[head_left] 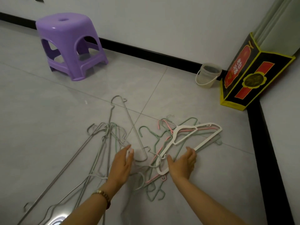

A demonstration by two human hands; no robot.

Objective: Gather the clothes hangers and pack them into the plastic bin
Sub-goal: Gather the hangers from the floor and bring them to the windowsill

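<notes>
Left grip (121, 161) is flat with fingers straight, and right grip (182, 163) is spread, thumb apart from curved fingers; neither pinches anything, and contact with the hangers is not resolvable. White hanger (197, 133) lies on the floor (65, 111) under and beyond right grip, the nearer one, long axis running away to its far right; grey wire hangers (106, 129) fan out just left of left grip. Count: one white hanger and one clear pail (208, 75), presumably the bin, well beyond right grip; pink and green tangle (152, 180) between the grips, several each, not countable.
</notes>
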